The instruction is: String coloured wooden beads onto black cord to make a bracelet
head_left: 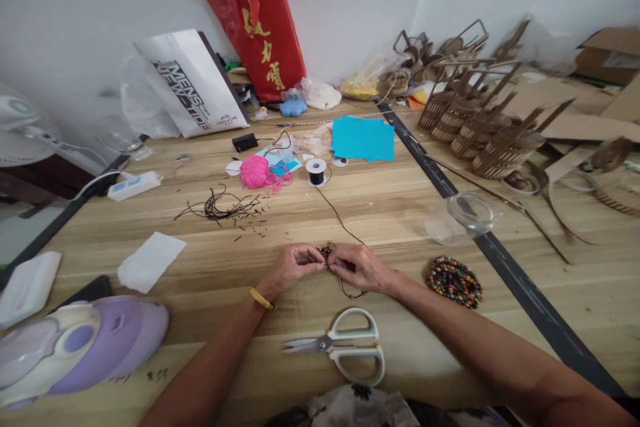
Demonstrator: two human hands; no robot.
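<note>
My left hand (pixel 299 263) and my right hand (pixel 361 267) meet near the table's middle, thumbs and fingertips pinched close together. Between them my fingers hold a thin black cord (pixel 345 227) joined to small multicoloured beads (pixel 326 251); the exact grip is partly hidden by the fingers. The cord runs back from my right hand to a white spool (pixel 316 172) wound with black. A loop of cord with a few beads hangs below my right hand. Nearer my body lie white-handled scissors (pixel 345 345), blades apart and pointing left.
A coil of beaded strands (pixel 454 281) lies right of my right forearm, near a clear plastic container (pixel 463 217). Black cord pieces (pixel 220 205), pink yarn (pixel 256 172) and blue sheets (pixel 363 138) lie farther back. A purple-and-white device (pixel 107 343) stands left; woven baskets (pixel 483 123) stand right.
</note>
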